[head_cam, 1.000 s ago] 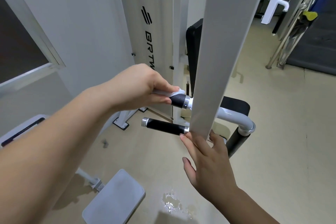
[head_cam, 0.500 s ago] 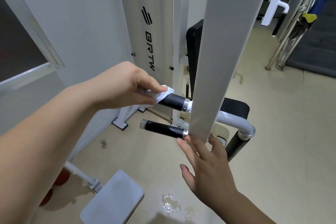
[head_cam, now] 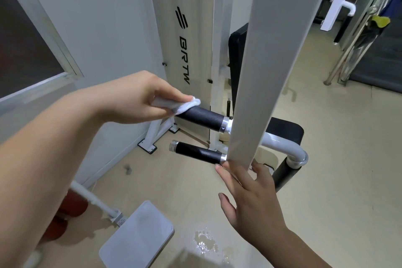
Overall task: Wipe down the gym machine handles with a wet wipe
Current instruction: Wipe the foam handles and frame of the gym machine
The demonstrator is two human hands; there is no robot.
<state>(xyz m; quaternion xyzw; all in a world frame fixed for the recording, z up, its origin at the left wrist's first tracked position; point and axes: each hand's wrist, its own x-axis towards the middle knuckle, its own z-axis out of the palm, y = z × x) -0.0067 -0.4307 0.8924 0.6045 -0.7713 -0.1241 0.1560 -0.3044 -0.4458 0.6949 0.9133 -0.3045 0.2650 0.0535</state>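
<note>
The upper handle (head_cam: 201,118) wears a matt black sleeve with a fine grain, capped by a shiny metal collar (head_cam: 225,126). The lower handle (head_cam: 199,153) has the same rubbery-looking black cover and a dull metal end. The wipe (head_cam: 182,105) is soft white cloth, bunched. The upright beam (head_cam: 276,50) is smooth painted metal; the curved tube (head_cam: 289,148) is glossy white. The floor (head_cam: 337,180) is smooth with a wet patch (head_cam: 205,243).

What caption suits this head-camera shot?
Left hand rubs a wet wipe along the upper handle; right hand steadies the white arm.
</note>
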